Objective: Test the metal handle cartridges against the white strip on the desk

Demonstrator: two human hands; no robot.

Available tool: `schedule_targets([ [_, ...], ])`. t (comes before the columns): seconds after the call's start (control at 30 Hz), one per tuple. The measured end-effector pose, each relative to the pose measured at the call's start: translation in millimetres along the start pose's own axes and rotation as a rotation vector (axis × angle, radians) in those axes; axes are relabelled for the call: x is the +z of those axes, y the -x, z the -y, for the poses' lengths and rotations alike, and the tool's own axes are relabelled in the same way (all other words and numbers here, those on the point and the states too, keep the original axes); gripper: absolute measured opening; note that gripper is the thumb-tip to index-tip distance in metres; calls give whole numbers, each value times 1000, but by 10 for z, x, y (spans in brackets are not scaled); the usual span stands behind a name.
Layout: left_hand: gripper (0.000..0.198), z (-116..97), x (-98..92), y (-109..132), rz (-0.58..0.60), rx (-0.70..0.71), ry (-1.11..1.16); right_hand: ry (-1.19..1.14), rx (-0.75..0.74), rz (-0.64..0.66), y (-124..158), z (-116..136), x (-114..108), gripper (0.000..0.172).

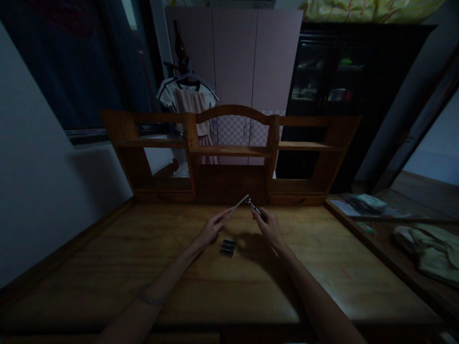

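Note:
Over the wooden desk (143, 260), my left hand (211, 228) is closed on a thin pale strip (238, 204), which slants up to the right. My right hand (268, 224) grips a small tool with a dark handle and a shiny metal head (256, 208); its exact kind is too small and dim to tell. The tool's head is close to the strip's upper end; whether they touch I cannot tell. Below my left hand, several small black pieces (228, 248) with light lines between them lie in a stack on the desk.
A wooden shelf unit (229, 152) stands along the desk's far edge. At the right are a folded pale cloth (430, 253) and a pile of items (369, 203) on a lower surface. A white wall (53, 191) borders the left side. The room is dim.

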State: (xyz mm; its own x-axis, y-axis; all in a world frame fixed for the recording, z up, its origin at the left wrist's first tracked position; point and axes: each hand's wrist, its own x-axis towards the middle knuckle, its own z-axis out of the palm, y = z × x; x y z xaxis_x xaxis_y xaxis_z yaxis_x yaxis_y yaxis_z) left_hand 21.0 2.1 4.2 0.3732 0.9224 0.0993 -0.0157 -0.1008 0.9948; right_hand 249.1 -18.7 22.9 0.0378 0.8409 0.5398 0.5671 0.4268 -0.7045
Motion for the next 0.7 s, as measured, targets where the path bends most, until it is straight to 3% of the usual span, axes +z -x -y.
schedule_targets([
  [0.23,59,-22,0,9,-39,5,24,-5,-8,15,7,-14,7,40],
  [0.53,59,-14,-2,2,-3,-5,93,-12,-12,36,2,-33,19,39],
  [0.7,57,-8,1,6,4,-15,-6,-15,2,31,2,-38,27,38],
])
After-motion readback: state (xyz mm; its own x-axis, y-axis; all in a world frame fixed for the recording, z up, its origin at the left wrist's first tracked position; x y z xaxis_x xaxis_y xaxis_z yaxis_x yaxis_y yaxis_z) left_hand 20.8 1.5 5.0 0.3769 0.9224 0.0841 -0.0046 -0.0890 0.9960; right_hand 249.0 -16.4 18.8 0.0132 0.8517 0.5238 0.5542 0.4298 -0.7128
